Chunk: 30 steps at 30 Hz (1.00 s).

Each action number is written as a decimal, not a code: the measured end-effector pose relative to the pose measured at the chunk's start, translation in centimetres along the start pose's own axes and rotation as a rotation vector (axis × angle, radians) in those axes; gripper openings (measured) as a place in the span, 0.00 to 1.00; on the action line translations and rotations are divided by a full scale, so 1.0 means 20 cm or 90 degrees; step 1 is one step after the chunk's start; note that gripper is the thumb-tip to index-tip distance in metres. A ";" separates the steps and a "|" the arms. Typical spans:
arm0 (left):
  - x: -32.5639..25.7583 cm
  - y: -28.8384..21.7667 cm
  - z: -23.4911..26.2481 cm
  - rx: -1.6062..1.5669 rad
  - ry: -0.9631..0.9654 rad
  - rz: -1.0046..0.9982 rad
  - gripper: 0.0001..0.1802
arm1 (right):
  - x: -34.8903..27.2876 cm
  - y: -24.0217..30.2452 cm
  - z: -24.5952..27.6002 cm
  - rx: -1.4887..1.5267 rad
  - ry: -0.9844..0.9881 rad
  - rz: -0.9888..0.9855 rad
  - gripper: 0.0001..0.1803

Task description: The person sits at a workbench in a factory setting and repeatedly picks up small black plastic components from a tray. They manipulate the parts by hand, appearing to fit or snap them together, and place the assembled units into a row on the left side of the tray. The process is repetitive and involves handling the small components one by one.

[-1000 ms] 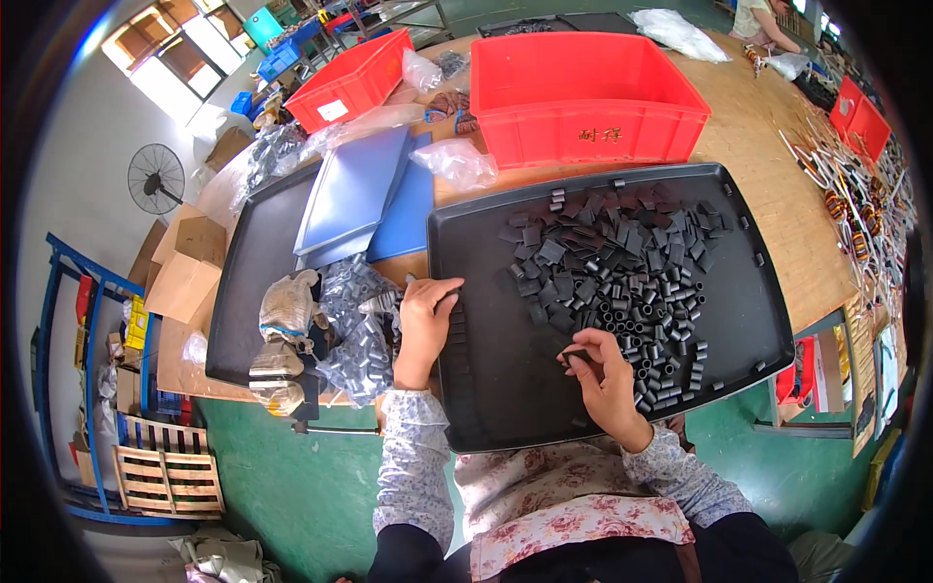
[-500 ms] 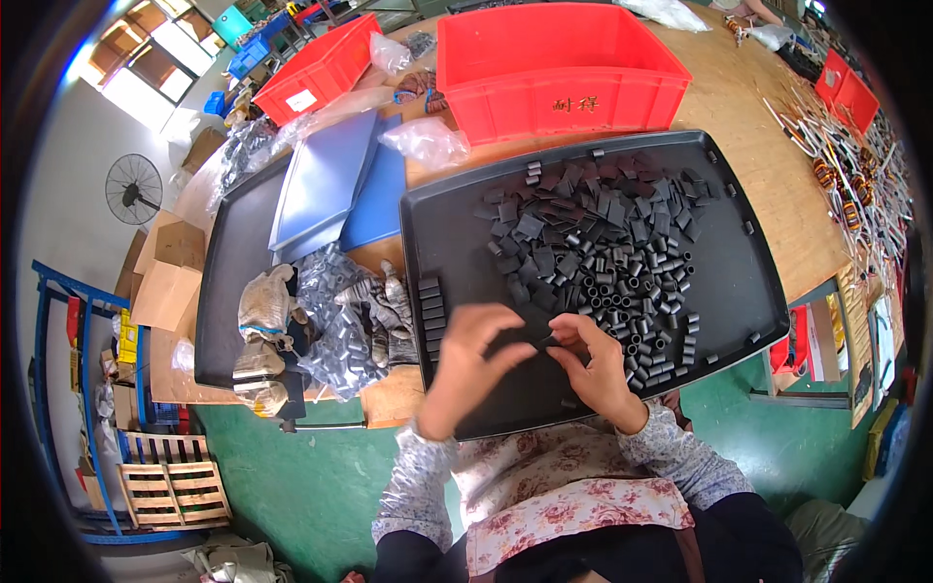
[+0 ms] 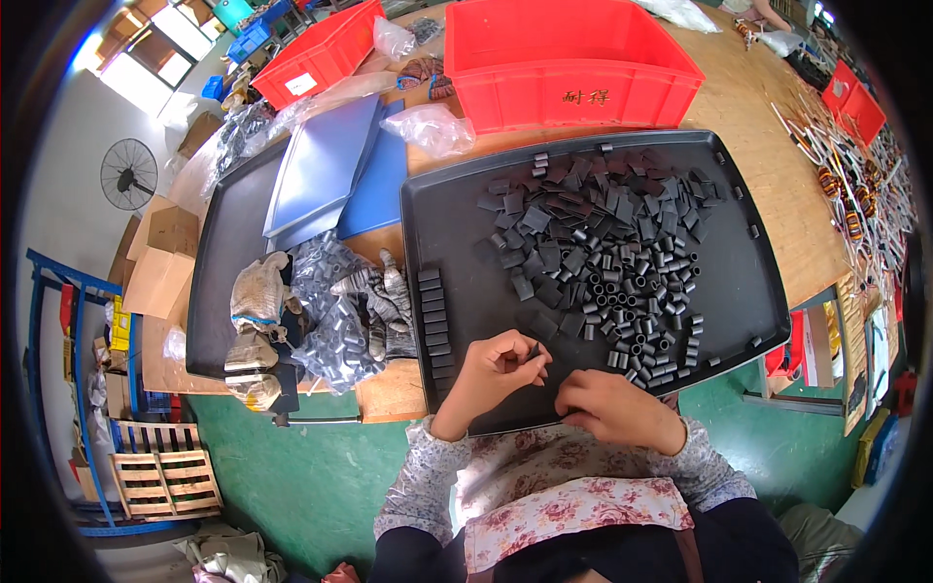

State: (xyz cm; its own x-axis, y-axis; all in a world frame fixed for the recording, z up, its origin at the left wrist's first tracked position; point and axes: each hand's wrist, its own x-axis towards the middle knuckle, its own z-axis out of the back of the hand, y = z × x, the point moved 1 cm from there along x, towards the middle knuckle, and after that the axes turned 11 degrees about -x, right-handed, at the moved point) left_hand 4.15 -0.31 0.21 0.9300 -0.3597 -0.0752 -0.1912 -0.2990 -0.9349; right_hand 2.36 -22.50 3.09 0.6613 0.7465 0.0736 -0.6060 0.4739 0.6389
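Note:
My left hand [image 3: 499,377] is closed above the near part of a black tray [image 3: 743,296], pinching a small black piece [image 3: 536,352] between thumb and fingertips. To its right, my right hand [image 3: 620,410] hangs low over the tray's near edge with fingers curled together; what they hold, if anything, is hidden. Beyond both hands lies a heap of flat black pieces [image 3: 583,209], mixed on its near side with short black tubes [image 3: 632,287]. Along the tray's left wall runs a neat column of black pieces [image 3: 433,316].
Behind the tray stands a large red bin [image 3: 578,97], with a second red bin [image 3: 321,53] farther left. Blue sheets [image 3: 326,175], a plastic bag of grey parts [image 3: 335,321] and worn gloves [image 3: 258,301] lie left. Thin rods and cables [image 3: 855,175] are heaped at right.
My hands have come apart and drawn nearer to the tray's near edge. The fingers of both have curled in. The head view has shifted slightly.

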 end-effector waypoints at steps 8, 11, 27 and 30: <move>-0.01 0.03 0.00 0.035 -0.032 0.056 0.10 | 0.16 -0.06 -0.04 0.522 -0.261 -0.233 0.07; 0.00 0.02 0.01 0.057 -0.022 0.097 0.08 | 0.20 -0.08 -0.08 0.684 -0.277 -0.196 0.05; -0.01 0.02 0.02 0.050 -0.035 0.052 0.11 | 0.21 -0.09 -0.03 0.122 -0.307 -0.001 0.09; 0.03 -0.05 0.07 0.074 -0.090 -0.017 0.13 | 0.20 -0.06 -0.08 0.073 -0.323 -0.032 0.20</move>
State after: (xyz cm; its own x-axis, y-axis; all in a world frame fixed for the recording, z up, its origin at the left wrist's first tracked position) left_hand 5.26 1.01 0.55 0.9709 -0.2221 -0.0897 -0.1353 -0.1995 -0.9705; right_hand 5.10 -19.32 1.37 0.8366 0.3906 0.3842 -0.5346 0.4284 0.7285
